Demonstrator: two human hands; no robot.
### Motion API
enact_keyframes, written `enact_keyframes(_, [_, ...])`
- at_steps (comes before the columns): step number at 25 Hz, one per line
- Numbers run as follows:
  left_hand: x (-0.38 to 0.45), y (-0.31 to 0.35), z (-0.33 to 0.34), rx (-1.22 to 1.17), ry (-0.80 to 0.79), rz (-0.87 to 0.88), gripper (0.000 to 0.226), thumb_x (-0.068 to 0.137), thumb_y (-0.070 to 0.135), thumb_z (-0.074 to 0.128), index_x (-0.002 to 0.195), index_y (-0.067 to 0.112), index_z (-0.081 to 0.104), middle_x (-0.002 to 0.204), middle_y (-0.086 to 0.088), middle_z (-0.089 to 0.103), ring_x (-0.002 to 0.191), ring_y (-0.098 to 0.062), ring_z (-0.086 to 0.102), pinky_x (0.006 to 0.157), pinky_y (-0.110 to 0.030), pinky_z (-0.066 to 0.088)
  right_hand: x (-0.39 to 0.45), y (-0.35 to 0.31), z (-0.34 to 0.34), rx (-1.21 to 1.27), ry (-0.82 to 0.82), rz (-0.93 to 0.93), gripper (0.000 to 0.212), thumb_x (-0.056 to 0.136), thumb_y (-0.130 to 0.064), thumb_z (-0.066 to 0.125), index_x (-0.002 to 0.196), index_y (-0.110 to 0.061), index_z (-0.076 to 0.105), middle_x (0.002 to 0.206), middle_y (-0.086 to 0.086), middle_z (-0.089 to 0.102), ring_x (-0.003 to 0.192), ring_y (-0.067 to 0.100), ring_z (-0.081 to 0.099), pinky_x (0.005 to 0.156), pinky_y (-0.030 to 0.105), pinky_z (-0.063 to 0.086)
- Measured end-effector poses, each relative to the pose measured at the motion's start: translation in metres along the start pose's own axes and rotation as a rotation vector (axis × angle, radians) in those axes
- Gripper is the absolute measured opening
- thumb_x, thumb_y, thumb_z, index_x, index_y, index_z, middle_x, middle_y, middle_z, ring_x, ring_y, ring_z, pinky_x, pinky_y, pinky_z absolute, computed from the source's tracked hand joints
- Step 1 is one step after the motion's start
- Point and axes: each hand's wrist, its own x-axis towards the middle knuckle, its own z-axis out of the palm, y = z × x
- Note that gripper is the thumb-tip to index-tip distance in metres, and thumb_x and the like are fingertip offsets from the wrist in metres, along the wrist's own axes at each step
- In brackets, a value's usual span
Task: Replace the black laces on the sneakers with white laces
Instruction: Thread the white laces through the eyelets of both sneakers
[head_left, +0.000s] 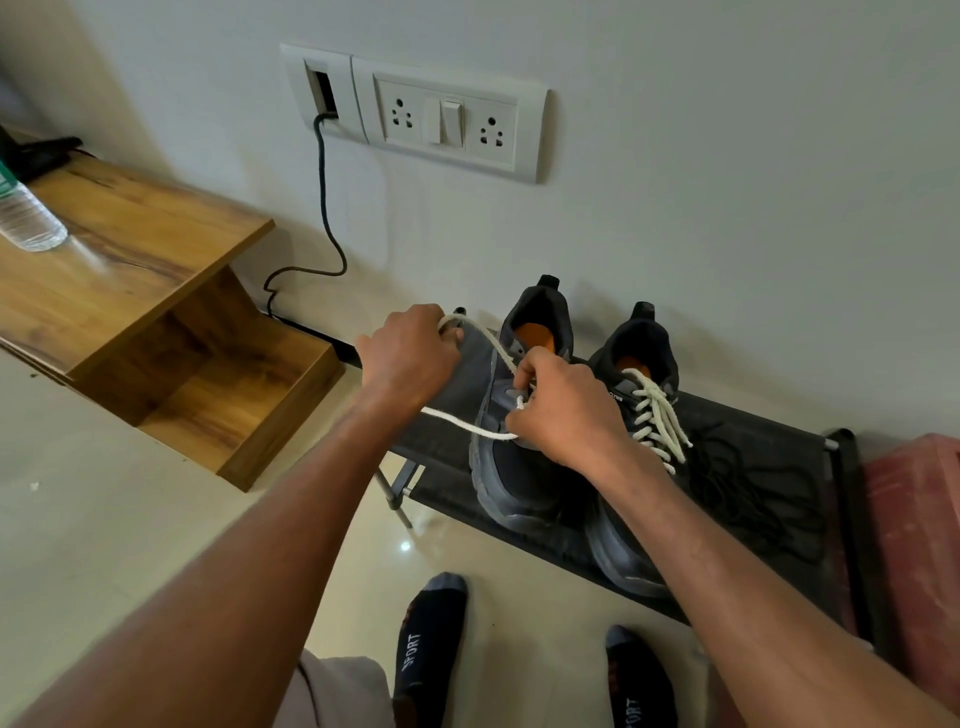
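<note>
Head view: two dark sneakers (524, 483) stand side by side on a low black rack (769, 467), heels toward the wall, toes toward the person. The left hand (410, 358) grips a white lace (457, 423); the right hand (566, 410) seemingly pinches it at the left shoe's eyelets.

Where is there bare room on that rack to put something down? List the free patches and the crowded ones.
Free: the rack fabric left of the left sneaker, under the left hand, crossed only by white lace. Crowded: the middle holds both sneakers, with the right hand on the left one; right of the right sneaker, black laces sprawl.
</note>
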Motion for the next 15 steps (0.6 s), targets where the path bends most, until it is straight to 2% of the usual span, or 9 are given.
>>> enact_keyframes(3, [-0.002,0.0,0.001,0.083,-0.112,-0.013,0.023,0.101,0.044,0.06,0.093,0.022,0.062,0.081,0.004,0.059,0.084,-0.021,0.057,0.095,-0.05,0.033,-0.006,0.006,0.003,-0.008,0.015,-0.028,0.024,0.088,-0.022,0.076,0.101,-0.029,0.057,0.097,-0.005,0.064,0.084,0.017,0.065,0.071,0.035,0.056])
enact_keyframes(5, [-0.003,0.002,0.001,0.069,-0.178,0.017,0.021,0.098,0.042,0.065,0.099,0.022,0.059,0.085,0.006,0.057,0.092,-0.021,0.057,0.099,-0.051,0.034,-0.01,0.006,0.006,-0.032,0.083,-0.101,0.016,0.094,-0.029,0.071,0.106,-0.028,0.061,0.102,-0.004,0.064,0.089,0.019,0.066,0.069,0.032,0.051])
enact_keyframes(8, [-0.007,0.009,0.002,0.022,-0.174,0.05,0.038,0.097,0.038,0.068,0.128,0.022,0.053,0.104,0.003,0.062,0.103,-0.021,0.059,0.102,-0.052,0.029,-0.013,0.003,0.008,-0.15,0.081,-0.154,0.027,0.101,-0.031,0.063,0.128,-0.032,0.064,0.119,-0.001,0.063,0.101,0.023,0.066,0.074,0.031,0.046])
enact_keyframes(10, [-0.007,0.013,0.002,-0.024,-0.152,0.07,0.055,0.097,0.036,0.07,0.144,0.024,0.043,0.113,0.0,0.062,0.11,-0.024,0.06,0.105,-0.053,0.029,-0.015,-0.001,0.007,-0.162,0.089,-0.142,0.028,0.102,-0.03,0.063,0.13,-0.032,0.066,0.124,0.0,0.063,0.104,0.023,0.065,0.079,0.032,0.046])
enact_keyframes(13, [-0.005,0.016,0.005,-0.049,-0.137,0.135,0.067,0.097,0.031,0.068,0.153,0.035,0.031,0.126,-0.003,0.061,0.118,-0.026,0.059,0.104,-0.055,0.031,-0.015,-0.006,0.007,-0.165,0.074,-0.158,0.021,0.102,-0.026,0.064,0.12,-0.032,0.073,0.117,-0.002,0.065,0.099,0.021,0.066,0.077,0.031,0.047])
enact_keyframes(15, [-0.003,0.016,0.009,-0.061,-0.157,0.142,0.062,0.099,0.029,0.066,0.151,0.035,0.034,0.128,-0.001,0.063,0.121,-0.027,0.059,0.105,-0.055,0.031,-0.014,-0.009,0.007,-0.19,0.052,-0.149,0.014,0.101,-0.029,0.063,0.109,-0.027,0.074,0.104,-0.003,0.067,0.087,0.02,0.066,0.07,0.03,0.045])
